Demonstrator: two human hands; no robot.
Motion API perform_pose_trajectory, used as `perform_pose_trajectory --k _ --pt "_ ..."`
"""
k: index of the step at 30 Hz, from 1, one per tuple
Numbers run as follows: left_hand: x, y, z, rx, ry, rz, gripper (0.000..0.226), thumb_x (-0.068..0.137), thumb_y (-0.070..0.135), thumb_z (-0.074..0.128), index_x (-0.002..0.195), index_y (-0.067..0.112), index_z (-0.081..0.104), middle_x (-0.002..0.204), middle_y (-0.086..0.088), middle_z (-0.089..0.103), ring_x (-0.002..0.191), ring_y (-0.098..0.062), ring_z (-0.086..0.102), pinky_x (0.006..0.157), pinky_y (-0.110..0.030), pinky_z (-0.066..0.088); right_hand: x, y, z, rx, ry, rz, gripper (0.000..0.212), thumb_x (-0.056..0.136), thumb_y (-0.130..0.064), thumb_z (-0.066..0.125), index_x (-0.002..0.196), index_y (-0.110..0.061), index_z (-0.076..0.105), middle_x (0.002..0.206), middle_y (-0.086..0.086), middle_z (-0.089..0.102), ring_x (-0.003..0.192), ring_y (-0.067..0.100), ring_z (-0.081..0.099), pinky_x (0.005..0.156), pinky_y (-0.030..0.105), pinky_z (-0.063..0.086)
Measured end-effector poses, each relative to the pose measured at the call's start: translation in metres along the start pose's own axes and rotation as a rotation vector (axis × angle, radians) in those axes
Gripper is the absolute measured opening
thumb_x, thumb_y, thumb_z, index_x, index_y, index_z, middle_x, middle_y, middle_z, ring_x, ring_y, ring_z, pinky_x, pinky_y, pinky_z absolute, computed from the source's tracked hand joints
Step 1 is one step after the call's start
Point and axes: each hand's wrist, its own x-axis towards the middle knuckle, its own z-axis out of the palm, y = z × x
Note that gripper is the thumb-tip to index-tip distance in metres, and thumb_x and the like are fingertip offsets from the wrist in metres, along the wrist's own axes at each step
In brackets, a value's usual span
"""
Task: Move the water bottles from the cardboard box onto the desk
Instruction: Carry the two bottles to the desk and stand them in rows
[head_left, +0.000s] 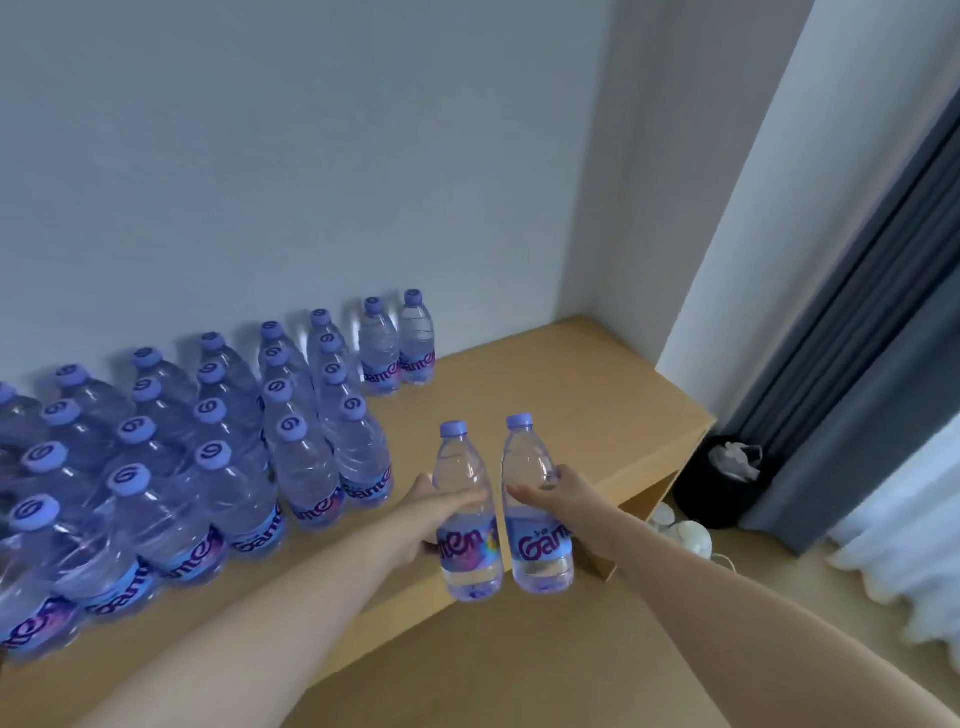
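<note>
Big picture first: the desk, light wood, runs along the wall into the corner, and its left stretch is already packed w/ rows of upright water bottles, purple caps, purple labels, four-ish deep toward the wall. A last pair stands at the right end of the back row, right by the wall. So most of the job looks done, I'd say; the right part of the desk top is bare wood w/ room for more. The cardboard box isn't in shot, so no telling how many are left in it.

Now the action: two more bottles coming in, one per hand, both upright, held side by side and nearly touching, over the desk's front edge, not set down yet as far as I can tell. Left bottle is in the left hand, fingers wrapped round its middle just above the label. Right bottle is in the right hand, fingers curled round its waist, thumb side toward us. Both forearms reach well out from the bottom of the view, converging.

Small stuff: black bin w/ a white liner on the floor past the desk's end, grey curtain beside it.
</note>
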Motion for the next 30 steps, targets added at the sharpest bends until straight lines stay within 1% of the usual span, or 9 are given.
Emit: perform_pose_trajectory --k 3,10,14,16,18,21,23,27,30 --pt "0.026 0.018 0.000 -0.017 0.078 0.026 0.048 0.066 0.038 0.082 0.099 0.029 0.047 0.095 0.008 0.062 0.083 -0.009 0.060 0.065 -0.027 0.048 0.030 -0.017 -0.004 -0.014 -0.015 -0.018 0.060 0.070 -0.045 0.082 0.112 -0.017 0.048 0.103 0.000 0.062 0.091 0.014 0.064 0.076 0.031 0.055" --pt "0.060 0.036 0.004 0.119 0.338 0.024 0.068 0.059 0.038 0.079 0.111 0.022 0.038 0.092 0.001 0.055 0.087 -0.017 0.060 0.085 -0.036 0.053 0.075 -0.044 0.001 -0.054 -0.105 -0.082 0.058 0.074 -0.040 0.078 0.120 -0.024 0.047 0.110 -0.003 0.061 0.098 0.015 0.063 0.085 0.037 0.055" --pt "0.068 0.038 -0.004 0.215 0.464 0.027 0.070 0.062 0.037 0.078 0.117 0.014 0.041 0.110 -0.008 0.056 0.102 -0.026 0.059 0.087 -0.038 0.052 0.098 -0.049 0.008 -0.110 -0.178 -0.103 0.055 0.075 -0.031 0.078 0.121 -0.030 0.049 0.123 0.005 0.051 0.111 0.021 0.056 0.086 0.037 0.054" --pt "0.072 0.038 -0.006 0.181 0.520 0.052 0.066 0.067 0.030 0.077 0.119 0.008 0.045 0.114 -0.014 0.058 0.103 -0.030 0.059 0.085 -0.039 0.052 0.108 -0.052 0.011 -0.116 -0.230 -0.147 0.045 0.074 -0.028 0.078 0.110 -0.034 0.052 0.119 0.003 0.056 0.106 0.018 0.059 0.083 0.036 0.055" --pt "0.078 0.038 -0.007 0.146 0.563 0.059 0.066 0.069 0.025 0.077 0.124 0.006 0.046 0.119 -0.017 0.058 0.106 -0.031 0.060 0.089 -0.041 0.051 0.120 -0.054 0.014 -0.136 -0.263 -0.189 0.041 0.072 -0.029 0.078 0.103 -0.036 0.052 0.113 0.001 0.060 0.103 0.018 0.061 0.089 0.041 0.055" --pt "0.086 0.041 0.000 0.037 0.624 0.048 0.087 0.069 0.020 0.083 0.140 0.013 0.034 0.131 -0.013 0.051 0.118 -0.030 0.053 0.099 -0.037 0.045 0.137 -0.058 0.014 -0.193 -0.254 -0.208 0.060 0.072 -0.028 0.077 0.124 -0.029 0.049 0.122 0.005 0.053 0.108 0.023 0.058 0.090 0.040 0.053" --pt "0.093 0.045 0.010 0.038 0.694 0.039 0.082 0.071 0.024 0.081 0.137 0.013 0.034 0.130 -0.012 0.050 0.114 -0.027 0.054 0.091 -0.032 0.046 0.147 -0.059 0.013 -0.197 -0.254 -0.218 0.067 0.071 -0.026 0.077 0.130 -0.027 0.046 0.125 0.005 0.049 0.109 0.022 0.057 0.091 0.038 0.052" --pt "0.105 0.057 0.026 0.093 0.850 0.007 0.060 0.073 0.029 0.074 0.120 0.008 0.044 0.119 -0.012 0.054 0.107 -0.027 0.054 0.071 -0.027 0.042 0.164 -0.060 0.007 -0.136 -0.277 -0.249 0.062 0.072 -0.023 0.076 0.126 -0.024 0.046 0.124 0.003 0.046 0.107 0.017 0.056 0.086 0.033 0.049" --pt "0.117 0.062 0.030 0.007 0.911 0.020 0.058 0.073 0.027 0.074 0.122 0.010 0.047 0.120 -0.014 0.055 0.106 -0.028 0.055 0.064 -0.023 0.038 0.177 -0.063 0.007 -0.154 -0.271 -0.287 0.058 0.070 -0.027 0.075 0.121 -0.024 0.047 0.120 0.002 0.049 0.104 0.014 0.055 0.079 0.029 0.047"
